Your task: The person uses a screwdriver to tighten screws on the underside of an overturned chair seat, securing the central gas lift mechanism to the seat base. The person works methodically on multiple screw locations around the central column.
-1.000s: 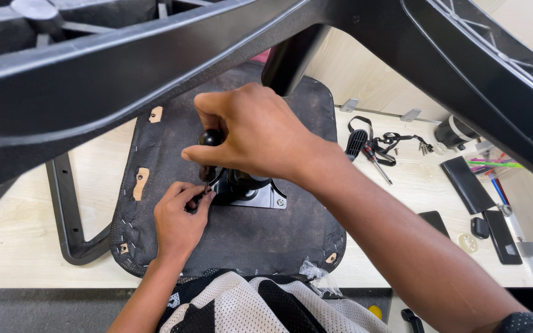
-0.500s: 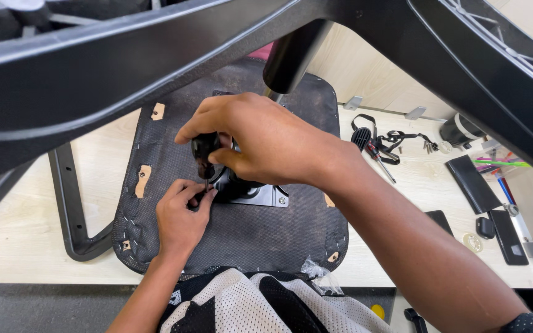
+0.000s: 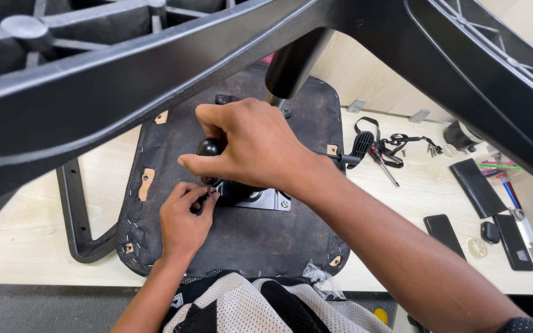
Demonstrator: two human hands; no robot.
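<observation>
An upturned chair seat [image 3: 242,246] with black fabric lies on the light wooden table. At its middle sits a metal mounting plate [image 3: 269,200]. My right hand [image 3: 254,148] is closed over a tool with a round black knob [image 3: 208,147], held upright above the plate's left end. My left hand [image 3: 183,222] pinches a small dark part at the plate's left corner, just below the knob. What the tool's tip touches is hidden by my fingers.
The chair's black star base [image 3: 155,68] and gas cylinder [image 3: 294,61] loom across the top. A black armrest frame [image 3: 75,209] lies left of the seat. On the right are a screwdriver [image 3: 385,165], a strap with keys [image 3: 402,142], dark flat devices [image 3: 444,231] and pens [image 3: 507,185].
My right hand has turned on the knob, which now shows at the hand's left side. My left hand stays pinched at the plate's corner.
</observation>
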